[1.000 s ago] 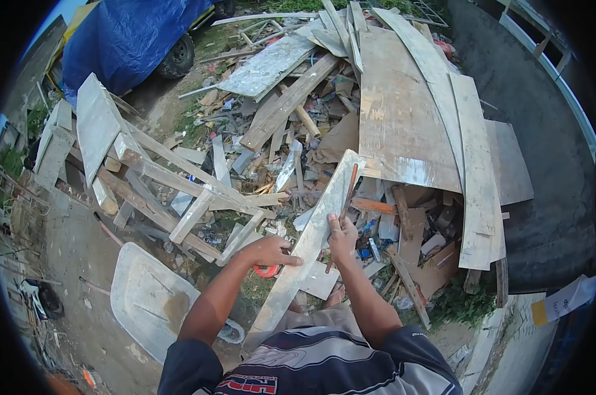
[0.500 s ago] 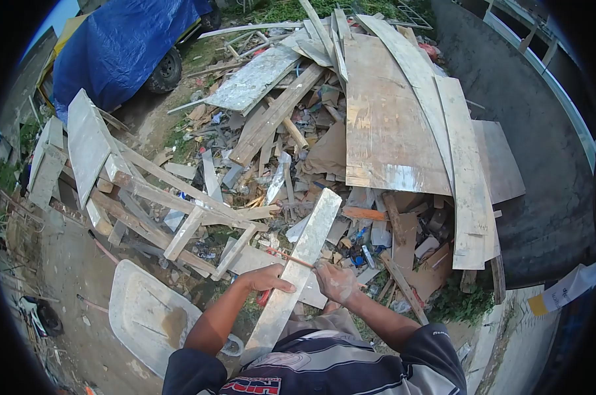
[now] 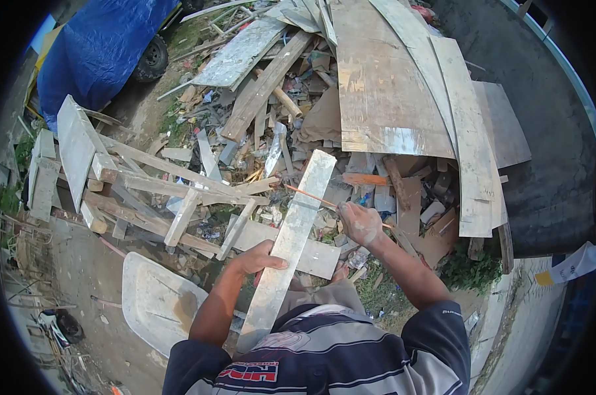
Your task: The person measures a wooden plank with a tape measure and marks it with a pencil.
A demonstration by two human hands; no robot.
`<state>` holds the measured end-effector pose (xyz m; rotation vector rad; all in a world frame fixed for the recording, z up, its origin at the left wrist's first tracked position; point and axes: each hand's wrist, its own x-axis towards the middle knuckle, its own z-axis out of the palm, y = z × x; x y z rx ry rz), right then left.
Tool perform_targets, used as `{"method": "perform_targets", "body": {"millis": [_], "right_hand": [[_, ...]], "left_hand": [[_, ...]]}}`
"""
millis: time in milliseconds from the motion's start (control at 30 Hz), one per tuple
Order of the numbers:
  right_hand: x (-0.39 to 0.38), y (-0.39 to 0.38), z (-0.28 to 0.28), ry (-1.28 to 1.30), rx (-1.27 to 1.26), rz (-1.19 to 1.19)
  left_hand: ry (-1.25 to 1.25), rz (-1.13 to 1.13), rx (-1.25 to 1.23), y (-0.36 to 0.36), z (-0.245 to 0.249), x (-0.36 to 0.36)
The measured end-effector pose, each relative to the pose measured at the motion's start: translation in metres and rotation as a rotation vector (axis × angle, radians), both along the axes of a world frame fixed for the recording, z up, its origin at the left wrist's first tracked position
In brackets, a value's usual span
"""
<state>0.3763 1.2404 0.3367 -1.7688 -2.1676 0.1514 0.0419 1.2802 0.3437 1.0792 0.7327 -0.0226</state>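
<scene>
A long pale wooden board [image 3: 298, 220], its face smeared with grey, slants from my chest toward the rubble pile. My left hand [image 3: 258, 258] is closed around its near half, thumb lying on the top face. Across the board's upper part runs a thin reddish-brown rod [image 3: 311, 196], its tip sticking out past the left edge. My right hand [image 3: 362, 224] grips this rod to the right of the board, fingers wrapped round it. A short length of rod shows beyond the wrist side of that hand. Something red is partly hidden beneath my left hand.
Ahead lies a rubble heap with loose boards and a large plywood sheet [image 3: 397, 85]. Joined timbers [image 3: 186, 220] stand at the left, near a wheelbarrow [image 3: 156, 296]. A blue tarp [image 3: 107, 52] covers a vehicle. A dark wall [image 3: 509, 52] borders the right side.
My right hand has moved right, away from the board, and more rod shows between them. The rod now crosses nearer the board's far end. The view has tilted downward.
</scene>
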Motion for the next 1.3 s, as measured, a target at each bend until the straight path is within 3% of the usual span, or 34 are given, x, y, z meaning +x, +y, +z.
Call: {"method": "perform_targets", "body": {"millis": [67,167,200,233,267,367,467,533,567,600,700,767,867,933,1000,1033,1100,1133,1200,1233,1300], "right_hand": [[-0.029,-0.003,0.015,-0.026,0.155,0.319],[0.001,0.01,-0.021,-0.074,0.204,0.258],[0.03,0.02,-0.048,-0.141,0.006,0.073],[0.055,0.029,-0.04,-0.162,-0.225,-0.075],[0.053,0.026,-0.033,-0.159,-0.227,-0.073],[0.019,0.015,0.003,0.002,0.084,0.12],[-0.02,0.005,0.003,-0.129,0.073,0.366],[0.015,0.016,-0.029,-0.101,0.085,0.215],[0.051,0.029,-0.08,-0.307,0.15,0.133],[0.073,0.035,-0.082,-0.218,-0.047,0.068],[0.061,0.027,-0.031,-0.06,-0.047,-0.089],[0.012,0.016,0.012,0.097,0.207,0.157],[-0.003,0.006,-0.01,-0.069,0.048,0.275],[0.039,0.022,-0.056,0.144,-0.03,-0.08],[0.052,0.026,-0.034,0.105,0.029,-0.285],[0.043,0.022,-0.026,0.116,0.025,-0.28],[0.02,0.016,-0.013,0.422,-0.087,-0.373],[0.002,0.011,-0.03,0.537,-0.021,-0.355],[-0.043,-0.002,-0.046,1.118,-0.496,-0.445],[-0.066,-0.008,-0.029,1.49,-0.696,-0.332],[-0.117,-0.023,-0.018,1.808,-0.901,-0.181]], "left_hand": [[0.011,-0.012,0.022,0.002,0.006,0.009],[-0.041,0.064,0.177,0.001,0.033,0.017],[-0.03,0.037,0.114,0.003,0.039,0.018],[-0.02,0.017,0.05,0.002,0.041,0.018],[-0.018,0.019,0.049,-0.001,0.04,0.017],[-0.066,0.049,0.1,-0.012,0.035,0.015],[-0.031,0.051,0.056,0.006,0.03,0.023],[-0.021,0.026,0.094,0.007,0.026,0.02],[-0.022,0.027,0.091,0.002,0.027,0.021],[-0.034,0.032,0.121,-0.001,0.031,0.022],[-0.027,0.012,0.111,0.007,0.032,0.023],[-0.026,0.01,0.05,0.009,0.027,0.025],[-0.065,0.034,0.086,0.013,0.027,0.027],[-0.025,0.013,0.078,0.014,0.03,0.021],[0.01,0.026,0.102,0.025,0.034,0.02],[0.084,-0.011,0.165,0.027,0.036,0.017],[0.15,0.008,0.221,0.035,0.043,0.016],[0.152,0.032,0.234,0.043,0.041,0.017],[0.001,0.16,0.293,0.061,0.035,0.01],[0.008,0.168,0.341,0.071,0.036,0.007],[0.035,0.217,0.427,0.094,0.057,0.008]]}}
